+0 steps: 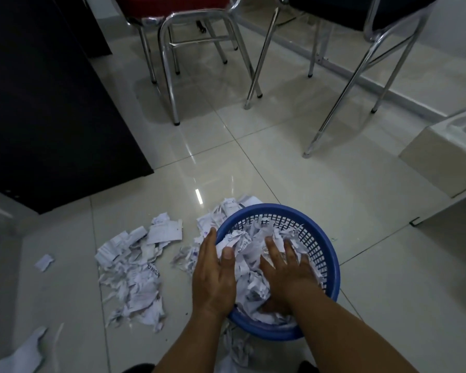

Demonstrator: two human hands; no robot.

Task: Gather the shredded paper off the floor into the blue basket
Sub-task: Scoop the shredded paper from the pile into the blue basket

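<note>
A round blue basket [324, 254] stands on the tiled floor, heaped with shredded paper [250, 251]. My left hand [214, 275] lies over the basket's left rim, thumb on the paper, fingers stretched forward. My right hand [285, 267] rests flat on the paper inside the basket, fingers spread. A large pile of torn paper [135, 267] lies on the floor left of the basket. More scraps [226, 211] sit behind the basket's far-left rim, and some [240, 348] lie at its near side.
Small loose scraps [44, 262] and a larger sheet [19, 356] lie at the far left. A dark cabinet [51, 103] stands left. Chrome chair legs [170, 76] and a second chair [361, 90] stand ahead. A pale box [441, 157] sits right.
</note>
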